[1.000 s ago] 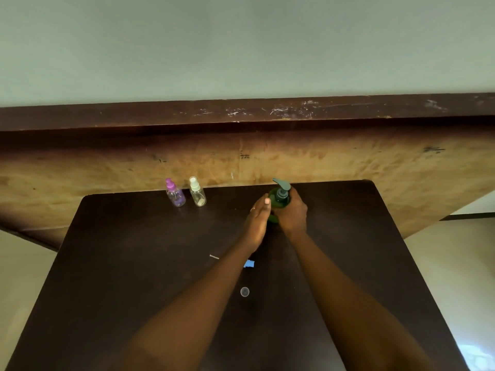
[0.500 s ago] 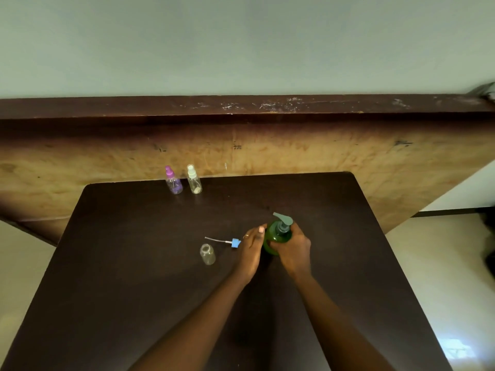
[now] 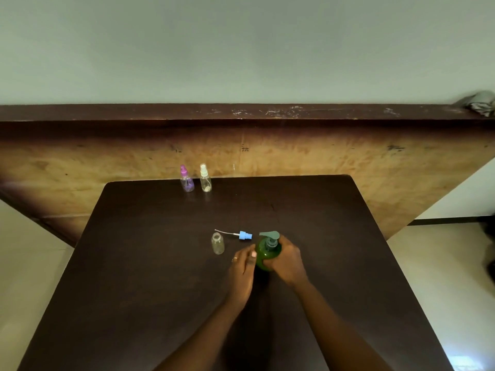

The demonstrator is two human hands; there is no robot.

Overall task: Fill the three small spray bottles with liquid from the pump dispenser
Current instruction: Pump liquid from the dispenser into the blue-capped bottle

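Observation:
A green pump dispenser (image 3: 266,253) with a grey-green pump head stands near the middle of the dark table (image 3: 150,263). My right hand (image 3: 288,259) grips its body from the right. My left hand (image 3: 242,266) touches its left side with straight fingers. An uncapped clear spray bottle (image 3: 217,243) stands just left of my hands. Its blue spray cap (image 3: 245,235) with a thin tube lies on the table beside it. A purple-capped spray bottle (image 3: 186,179) and a white-capped spray bottle (image 3: 205,178) stand at the table's far edge.
A worn wooden panel (image 3: 294,156) with a dark ledge runs behind the table. A grey cloth (image 3: 479,103) sits on that ledge at far right. Pale floor shows on both sides of the table.
The green dispenser has come from the table's far edge toward the middle in my hands. The view has pulled back, showing the uncapped bottle and blue cap.

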